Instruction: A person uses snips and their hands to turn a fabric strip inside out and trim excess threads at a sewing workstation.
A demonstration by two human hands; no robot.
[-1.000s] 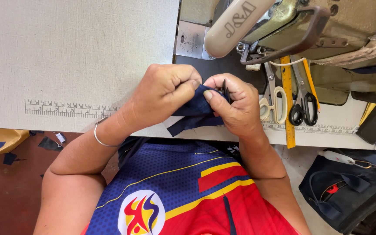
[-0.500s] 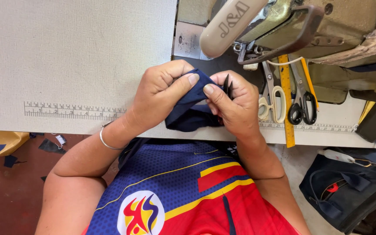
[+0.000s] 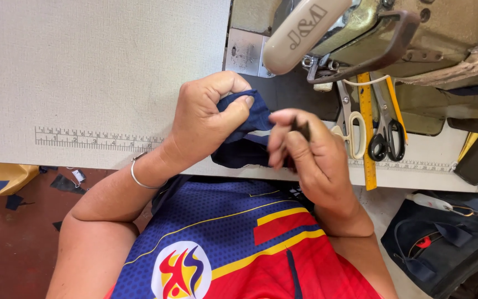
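Compared to half a second back, the 2 hands have come apart a bit; the right hand (image 3: 311,158) has pulled off the navy fabric piece (image 3: 244,138) and now pinches a small dark tool (image 3: 302,128) between fingertips. Left hand (image 3: 208,119) is fisted tight on the fabric, right at the table's near edge (image 3: 139,163); loads of bare tabletop to the left, scissors (image 3: 385,130) and sewing machine (image 3: 360,33) crowding the right.
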